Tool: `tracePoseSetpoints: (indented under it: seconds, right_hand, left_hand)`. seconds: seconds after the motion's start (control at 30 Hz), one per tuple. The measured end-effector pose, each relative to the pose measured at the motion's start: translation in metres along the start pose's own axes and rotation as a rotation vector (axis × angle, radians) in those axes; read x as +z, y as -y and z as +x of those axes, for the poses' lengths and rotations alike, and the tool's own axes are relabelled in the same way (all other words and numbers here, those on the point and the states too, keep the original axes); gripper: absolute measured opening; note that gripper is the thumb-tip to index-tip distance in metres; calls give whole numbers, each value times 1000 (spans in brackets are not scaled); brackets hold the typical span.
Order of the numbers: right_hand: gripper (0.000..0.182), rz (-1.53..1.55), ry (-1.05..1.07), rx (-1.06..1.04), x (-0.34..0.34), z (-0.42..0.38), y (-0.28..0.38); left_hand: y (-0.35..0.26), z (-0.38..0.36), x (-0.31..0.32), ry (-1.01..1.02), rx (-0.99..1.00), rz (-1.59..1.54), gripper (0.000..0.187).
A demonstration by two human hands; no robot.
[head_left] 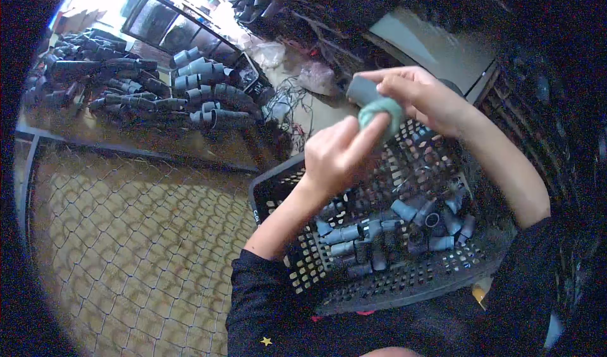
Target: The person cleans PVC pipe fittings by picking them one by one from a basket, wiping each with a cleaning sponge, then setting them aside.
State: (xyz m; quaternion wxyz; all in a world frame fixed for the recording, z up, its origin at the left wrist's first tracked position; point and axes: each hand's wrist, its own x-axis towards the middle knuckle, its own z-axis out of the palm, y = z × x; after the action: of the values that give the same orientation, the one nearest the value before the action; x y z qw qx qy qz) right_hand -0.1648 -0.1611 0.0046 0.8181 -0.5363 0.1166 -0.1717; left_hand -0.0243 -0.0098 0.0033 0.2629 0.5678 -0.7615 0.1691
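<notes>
My right hand (420,98) is closed around a grey pipe fitting (365,91), held up over the black basket. My left hand (341,151) pinches a green cloth (381,115), pressed against the lower end of that fitting; the cloth is slightly blurred. Below both hands, the black perforated basket (310,249) contains several loose grey fittings (344,234), lying in its lower part.
A wire mesh panel (139,243) stands at the left. Behind it, a table (158,145) bears piles of grey fittings (208,85). Plastic bags (316,76) and tangled cords (294,107) lie beyond the basket. Dark stacked material is at the right.
</notes>
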Motion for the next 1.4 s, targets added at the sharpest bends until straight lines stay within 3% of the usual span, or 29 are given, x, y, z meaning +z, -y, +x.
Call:
tracePoseSetpoints:
  seconds: [0.07, 0.2, 0.27, 0.33, 0.5, 0.63, 0.67, 0.7, 0.8, 0.93, 1.0, 1.07, 1.13, 1.2, 1.27, 1.4]
  right_hand:
    - [43, -24, 51, 40, -2, 1, 3]
    - [43, 29, -36, 4, 4, 0, 4]
    - [41, 63, -120, -15, 11, -2, 3]
    - [38, -118, -96, -59, 5, 1, -1]
    - [38, -52, -208, 16, 12, 1, -7]
    - [34, -81, -228, -79, 14, 6, -8]
    - [34, -98, -223, -103, 15, 7, -9]
    - [36, -10, -182, 1, 14, 6, -7]
    - [36, -54, -225, -61, 20, 6, 1]
    - [37, 59, -224, -31, 15, 6, -7]
    - [38, 21, -235, -1, 18, 4, -7]
    - [37, 2, -160, -30, 21, 2, -3]
    - [35, -8, -232, -4, 21, 2, -6]
    - [35, 40, -279, 7, 24, 1, -7]
    - [35, -3, -215, -80, 20, 9, -11]
    - [34, 9, -124, -57, 16, 7, -7]
  left_hand:
    - [5, 5, 2, -72, -3, -104, 39]
    - [23, 9, -3, -220, -267, -239, 44]
    - [17, -1, 0, -88, -174, -98, 47]
    - [3, -2, 1, 17, -76, -53, 49]
    - [17, 10, 0, -123, -297, -80, 44]
    - [1, -2, 5, -30, -25, -22, 44]
    - [4, -1, 4, -68, -52, -26, 44]
    - [11, 2, 2, -104, -78, -30, 43]
    - [22, 3, 7, -243, -242, -78, 45]
    - [14, -4, 4, -69, -88, -24, 51]
    - [21, 2, 5, -202, -51, -74, 50]
    - [32, 1, 10, -281, -171, -88, 51]
    - [33, -2, 11, -271, -195, -49, 50]
    - [19, -6, 11, -165, -126, -135, 54]
    - [10, -4, 7, -41, 6, -14, 50]
    - [28, -2, 6, -199, -244, -90, 50]
